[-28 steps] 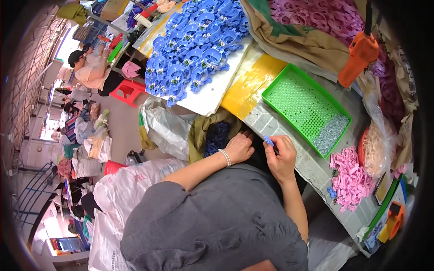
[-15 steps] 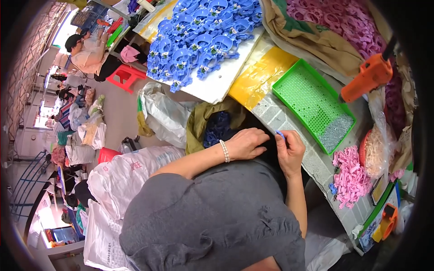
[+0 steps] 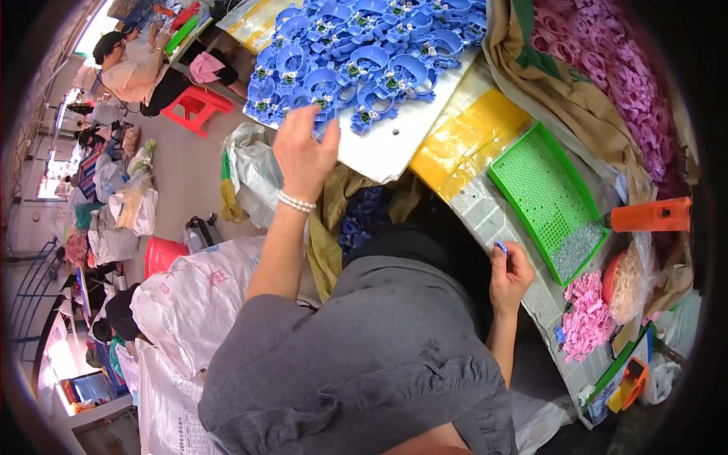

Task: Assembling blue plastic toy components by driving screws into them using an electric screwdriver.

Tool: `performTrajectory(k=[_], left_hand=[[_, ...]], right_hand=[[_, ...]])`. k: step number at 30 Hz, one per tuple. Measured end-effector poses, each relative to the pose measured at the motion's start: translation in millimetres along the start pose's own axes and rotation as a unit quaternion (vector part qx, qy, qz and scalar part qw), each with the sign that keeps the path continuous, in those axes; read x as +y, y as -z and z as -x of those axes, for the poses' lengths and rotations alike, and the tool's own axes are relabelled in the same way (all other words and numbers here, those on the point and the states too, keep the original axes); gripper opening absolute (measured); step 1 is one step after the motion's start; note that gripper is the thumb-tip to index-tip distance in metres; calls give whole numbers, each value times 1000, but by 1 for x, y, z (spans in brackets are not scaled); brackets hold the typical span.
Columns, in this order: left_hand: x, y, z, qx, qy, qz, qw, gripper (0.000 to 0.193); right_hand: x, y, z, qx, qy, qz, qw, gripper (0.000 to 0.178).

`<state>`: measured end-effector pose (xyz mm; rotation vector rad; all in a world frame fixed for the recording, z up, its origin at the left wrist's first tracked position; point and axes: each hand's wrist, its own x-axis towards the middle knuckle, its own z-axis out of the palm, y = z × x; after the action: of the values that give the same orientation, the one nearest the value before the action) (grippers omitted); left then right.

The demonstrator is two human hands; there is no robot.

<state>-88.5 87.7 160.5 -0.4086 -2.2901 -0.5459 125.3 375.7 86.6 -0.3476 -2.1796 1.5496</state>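
Observation:
A heap of blue plastic ring-shaped pieces (image 3: 371, 57), with small white and green details, covers most of a white board (image 3: 383, 148). At the near left edge of that heap is my left hand (image 3: 305, 155), its thumb and fingers apart. A bit of blue shows by its fingertips; whether they touch a piece cannot be seen. My right hand (image 3: 512, 279) is closed in a pinch on a small blue plastic piece (image 3: 500, 247), beside the bench edge. Most of that piece is hidden by the fingers.
A green perforated tray (image 3: 542, 197) holds small metal parts. Nearby lie pink plastic pieces (image 3: 588, 315) and an orange-handled tool (image 3: 651, 215). A sack of pink rings (image 3: 607, 68) stands far right; an olive sack (image 3: 330, 235) and white sacks (image 3: 201, 303) sit left. People sit beyond a red stool (image 3: 197, 108).
My left hand has left my lap and moved up and left to the blue heap, its fingers spreading. The right hand has shifted slightly right and down, still pinching the blue piece.

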Motion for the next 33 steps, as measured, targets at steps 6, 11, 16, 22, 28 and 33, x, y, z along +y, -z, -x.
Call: performTrajectory(k=[6,11,16,22,28,33], left_hand=[[-13,-15,-28,-1,17,-58,998,39],[-6,-32,-50,-2,-70,-6,998,42],[2,-43,-76,-93,-129,-14,987,45],[-2,-56,-79,-166,-116,5,979,46],[2,-57,-81,-133,-91,40,986,46],[5,-52,-82,-125,-86,33,988,47]], right_hand=[[9,4,-1,-16,8,16,1000,9],[0,6,0,-6,-20,-22,1000,10],[-35,27,-10,14,33,232,972,11],[-44,67,3,26,-101,380,919,14],[-31,105,31,85,-200,340,915,16],[-28,116,41,131,-198,407,882,15]])
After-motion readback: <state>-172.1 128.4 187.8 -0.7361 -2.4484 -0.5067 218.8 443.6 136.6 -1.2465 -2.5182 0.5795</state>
